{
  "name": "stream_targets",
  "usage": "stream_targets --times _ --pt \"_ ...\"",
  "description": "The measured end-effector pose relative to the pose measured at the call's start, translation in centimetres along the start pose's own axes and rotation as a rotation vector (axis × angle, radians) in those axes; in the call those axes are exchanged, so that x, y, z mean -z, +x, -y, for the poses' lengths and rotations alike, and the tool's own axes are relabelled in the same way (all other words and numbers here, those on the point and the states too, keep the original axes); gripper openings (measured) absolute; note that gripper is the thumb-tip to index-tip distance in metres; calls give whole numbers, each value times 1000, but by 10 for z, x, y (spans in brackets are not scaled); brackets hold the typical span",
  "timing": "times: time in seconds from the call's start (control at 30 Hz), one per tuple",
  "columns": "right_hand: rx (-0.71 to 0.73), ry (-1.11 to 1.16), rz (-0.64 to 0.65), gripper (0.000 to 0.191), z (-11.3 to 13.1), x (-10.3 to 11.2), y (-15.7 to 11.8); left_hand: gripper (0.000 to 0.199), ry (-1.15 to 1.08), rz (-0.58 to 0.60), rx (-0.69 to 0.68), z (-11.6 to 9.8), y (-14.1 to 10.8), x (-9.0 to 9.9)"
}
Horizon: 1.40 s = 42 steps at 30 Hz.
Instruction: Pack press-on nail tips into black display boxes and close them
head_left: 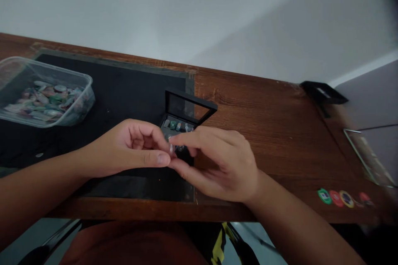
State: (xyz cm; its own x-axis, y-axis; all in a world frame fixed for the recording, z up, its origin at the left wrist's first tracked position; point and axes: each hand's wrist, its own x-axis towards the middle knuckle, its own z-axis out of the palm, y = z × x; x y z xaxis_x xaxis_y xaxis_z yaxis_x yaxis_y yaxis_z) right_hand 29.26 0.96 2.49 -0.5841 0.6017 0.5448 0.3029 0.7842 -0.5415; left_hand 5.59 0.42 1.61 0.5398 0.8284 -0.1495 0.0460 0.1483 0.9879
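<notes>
Left hand [133, 149] and right hand [224, 161], each closed to a thumb-and-finger pinch, are holding a small shiny piece [171, 148] between my fingertips, just below frame center. An open black case [191, 99] is standing beyond my fingers at center; a clear tub [81, 109] is sitting at left.

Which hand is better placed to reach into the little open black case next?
Probably the right hand: it sits just in front of the open black case, overlapping it in the view. The left hand lies farther left, nearer the clear tub.
</notes>
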Motion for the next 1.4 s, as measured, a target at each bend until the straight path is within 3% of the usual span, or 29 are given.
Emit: stream_targets --times 0.07,0.13,0.3,0.4,0.6,0.8,0.93,1.1,1.2,1.3,1.4 --pt "-66 -12 4 18 3 7 1 23 9 -26 5 2 -2 5" --pt "-196 -40 42 20 5 13 4 30 51 -131 -29 3 -4 10" --pt "-505 -274 394 14 -3 16 10 17 215 -486 -210 -2 -4 14" --pt "-588 -320 480 15 -7 16 12 27 342 -598 -280 0 -2 14" --pt "-650 -309 480 17 -7 16 13 65 734 -544 -343 20 1 16" --pt "-636 -275 470 17 -7 13 12 84 651 -575 -524 24 11 16" --pt "-613 -289 458 18 -9 12 10 78 638 -549 -467 24 13 18" --pt "-571 -219 351 21 -4 20 9 76 648 -521 -397 32 20 23" --pt "-517 -76 87 29 0 24 7 73 646 -495 -411 36 27 29" --pt "-500 5 -194 26 -7 23 5 47 644 -465 -351 37 33 35" --pt "-524 142 -272 35 -26 17 4 36 647 -487 -321 38 35 38"
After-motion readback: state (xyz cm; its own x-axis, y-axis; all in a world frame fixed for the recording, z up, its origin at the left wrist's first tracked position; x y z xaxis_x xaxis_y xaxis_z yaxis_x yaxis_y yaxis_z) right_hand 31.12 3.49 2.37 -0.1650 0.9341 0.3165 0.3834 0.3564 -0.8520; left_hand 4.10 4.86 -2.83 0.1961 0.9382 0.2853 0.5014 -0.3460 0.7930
